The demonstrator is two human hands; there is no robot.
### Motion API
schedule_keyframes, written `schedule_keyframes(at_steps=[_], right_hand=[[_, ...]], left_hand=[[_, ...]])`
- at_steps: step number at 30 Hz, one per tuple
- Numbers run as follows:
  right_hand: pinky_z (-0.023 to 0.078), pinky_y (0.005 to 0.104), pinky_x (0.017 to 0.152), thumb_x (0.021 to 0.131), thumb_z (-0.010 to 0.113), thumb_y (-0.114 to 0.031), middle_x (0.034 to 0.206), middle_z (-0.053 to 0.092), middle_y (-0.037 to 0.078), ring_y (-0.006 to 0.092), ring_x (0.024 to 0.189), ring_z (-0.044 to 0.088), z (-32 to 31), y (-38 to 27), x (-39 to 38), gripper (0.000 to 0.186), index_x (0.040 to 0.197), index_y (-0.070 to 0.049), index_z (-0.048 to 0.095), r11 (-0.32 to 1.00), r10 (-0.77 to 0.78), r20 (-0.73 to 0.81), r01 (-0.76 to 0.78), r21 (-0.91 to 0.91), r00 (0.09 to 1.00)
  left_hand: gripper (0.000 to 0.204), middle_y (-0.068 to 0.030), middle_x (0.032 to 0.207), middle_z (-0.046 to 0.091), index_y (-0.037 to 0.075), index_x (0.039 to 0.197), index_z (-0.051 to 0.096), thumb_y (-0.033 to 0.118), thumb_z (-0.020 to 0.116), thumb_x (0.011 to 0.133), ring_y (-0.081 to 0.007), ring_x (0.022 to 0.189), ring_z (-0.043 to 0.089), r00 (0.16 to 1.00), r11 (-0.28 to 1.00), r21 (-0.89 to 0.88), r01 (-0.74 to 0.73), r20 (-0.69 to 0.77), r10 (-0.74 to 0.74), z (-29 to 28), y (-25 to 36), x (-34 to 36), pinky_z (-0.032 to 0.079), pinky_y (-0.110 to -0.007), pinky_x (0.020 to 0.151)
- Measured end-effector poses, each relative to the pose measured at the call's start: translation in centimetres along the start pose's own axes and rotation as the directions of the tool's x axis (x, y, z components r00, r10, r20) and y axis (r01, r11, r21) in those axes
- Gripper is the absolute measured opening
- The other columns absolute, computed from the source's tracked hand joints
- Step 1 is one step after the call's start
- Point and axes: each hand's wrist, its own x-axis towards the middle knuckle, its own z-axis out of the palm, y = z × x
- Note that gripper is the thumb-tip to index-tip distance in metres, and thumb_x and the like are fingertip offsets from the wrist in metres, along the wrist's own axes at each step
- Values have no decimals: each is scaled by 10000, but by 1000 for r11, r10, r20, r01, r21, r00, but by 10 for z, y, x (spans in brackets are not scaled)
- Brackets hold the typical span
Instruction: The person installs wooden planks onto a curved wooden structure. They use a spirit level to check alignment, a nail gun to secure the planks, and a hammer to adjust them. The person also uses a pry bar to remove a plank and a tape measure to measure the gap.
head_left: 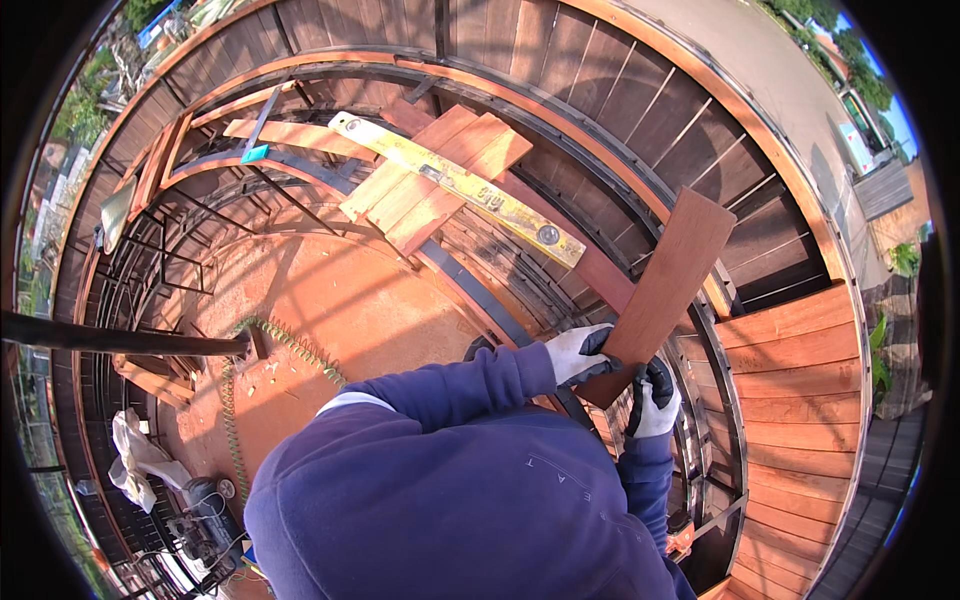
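A reddish-brown wooden board [672, 275] is held up at a slant, its far end pointing up and to the right. My left hand [580, 355], in a white glove with dark palm and fingers, grips its near left edge. On the near right edge my right hand [654, 398], gloved alike, closes round the wood. Ahead and to the left, a yellow spirit level [460, 185] lies across a small stack of short boards [425, 195]. A longer reddish plank [600, 275] runs under the level and passes behind the held board.
Fitted planks [795, 420] form a curved surface on the right. Darker slats [560, 45] line the far curve. A black metal frame [475, 290] curves past my left arm. Below lie an orange floor [340, 290], a coiled green hose [300, 345] and a compressor-like machine [212, 510].
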Motion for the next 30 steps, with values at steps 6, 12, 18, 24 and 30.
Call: schedule_keyframes(at_steps=[6,12,18,24,30], right_hand=[[491,335,951,860,572,49,1184,652,147,218,1090,628,79,-14,23,378,1237,46,604,979,-131,117,147,-140,985],[443,418,1022,743,753,-67,1263,583,191,332,1177,565,158,-43,59,637,1338,-20,534,760,-332,314,449,-469,889],[243,536,1146,726,788,-397,1415,447,187,373,1344,384,245,-36,135,901,1482,-145,368,192,-138,386,407,-893,912],[265,514,1137,826,697,-403,1409,470,180,354,1337,409,283,-16,176,784,1496,-176,357,123,-42,316,319,-940,948],[253,530,1121,817,707,-361,1313,528,139,322,1281,436,277,-6,172,692,1435,-186,448,155,-181,232,260,-953,956]], left_hand=[[494,-88,1330,534,-7,1399,422,86,589,944,-131,1192,495,902,949,-28,-315,-318,290,-39,7,-42,407,-292,1019],[504,-95,1326,535,-10,1406,419,90,565,933,-150,1209,483,743,888,200,-415,-489,457,-128,65,-92,383,-300,1034],[808,-160,1375,500,-13,1447,363,154,805,791,-213,1269,477,563,692,706,-152,-514,647,-257,125,-173,379,-345,1079],[856,-140,1360,504,-28,1450,368,80,824,733,-201,1221,499,436,709,684,172,-699,568,-357,157,-253,450,-343,1008],[763,-151,1433,470,-27,1443,403,73,782,788,-222,1304,448,469,628,764,145,-612,637,-472,159,-265,323,-339,1117]])
